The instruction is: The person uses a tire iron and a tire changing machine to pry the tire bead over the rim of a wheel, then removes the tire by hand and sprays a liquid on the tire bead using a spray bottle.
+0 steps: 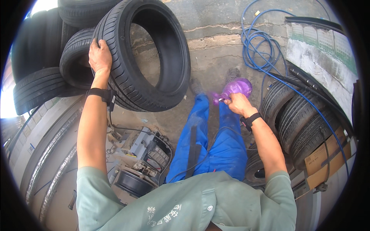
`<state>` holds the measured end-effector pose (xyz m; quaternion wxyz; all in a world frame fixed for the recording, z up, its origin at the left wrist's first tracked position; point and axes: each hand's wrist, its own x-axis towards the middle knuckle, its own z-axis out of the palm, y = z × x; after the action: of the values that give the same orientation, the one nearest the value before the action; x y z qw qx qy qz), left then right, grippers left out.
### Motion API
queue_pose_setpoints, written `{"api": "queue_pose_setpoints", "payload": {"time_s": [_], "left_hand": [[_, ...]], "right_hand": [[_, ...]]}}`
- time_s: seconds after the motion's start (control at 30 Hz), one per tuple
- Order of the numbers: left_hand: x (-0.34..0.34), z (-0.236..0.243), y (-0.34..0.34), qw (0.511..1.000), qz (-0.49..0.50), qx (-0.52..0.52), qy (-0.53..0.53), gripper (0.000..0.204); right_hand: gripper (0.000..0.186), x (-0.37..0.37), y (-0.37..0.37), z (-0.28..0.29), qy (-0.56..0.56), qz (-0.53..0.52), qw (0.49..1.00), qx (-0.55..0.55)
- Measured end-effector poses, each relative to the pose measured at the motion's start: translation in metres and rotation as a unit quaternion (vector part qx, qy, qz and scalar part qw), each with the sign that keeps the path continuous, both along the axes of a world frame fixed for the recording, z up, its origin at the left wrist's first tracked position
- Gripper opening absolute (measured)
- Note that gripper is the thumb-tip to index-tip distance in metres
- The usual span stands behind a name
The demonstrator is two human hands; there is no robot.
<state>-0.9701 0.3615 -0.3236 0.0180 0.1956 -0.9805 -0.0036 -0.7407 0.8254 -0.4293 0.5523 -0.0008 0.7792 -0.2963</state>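
Note:
My left hand grips the tread of a large black tire from its left side. The tire is tilted, and floor shows through its open middle. My right hand is closed around the neck of a translucent purple spray bottle, to the right of the tire and apart from it. The bottle's nozzle end points left, toward the tire; the fingers on the far side of its neck are partly hidden.
More tires are stacked at the left, and others stand at the right beside a cardboard box. A coiled blue hose lies on the floor at the far right. Machine parts sit low on the left.

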Motion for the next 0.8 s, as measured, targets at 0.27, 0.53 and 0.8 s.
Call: {"api": "queue_pose_setpoints", "payload": {"time_s": [0.27,0.53,0.8], "left_hand": [[0.003,0.0,0.002,0.999,-0.023,-0.014,0.017,0.058],[0.013,-0.003,0.003,0.997,-0.04,-0.036,0.048,0.055],[0.018,-0.003,0.002,0.998,-0.027,-0.034,0.043,0.054]], "right_hand": [[0.04,-0.026,-0.006,-0.021,0.019,-0.086,0.995,0.048],[0.041,-0.065,-0.031,-0.028,0.058,-0.169,0.983,0.042],[0.037,-0.085,-0.035,-0.01,0.115,-0.259,0.959,-0.021]]}}
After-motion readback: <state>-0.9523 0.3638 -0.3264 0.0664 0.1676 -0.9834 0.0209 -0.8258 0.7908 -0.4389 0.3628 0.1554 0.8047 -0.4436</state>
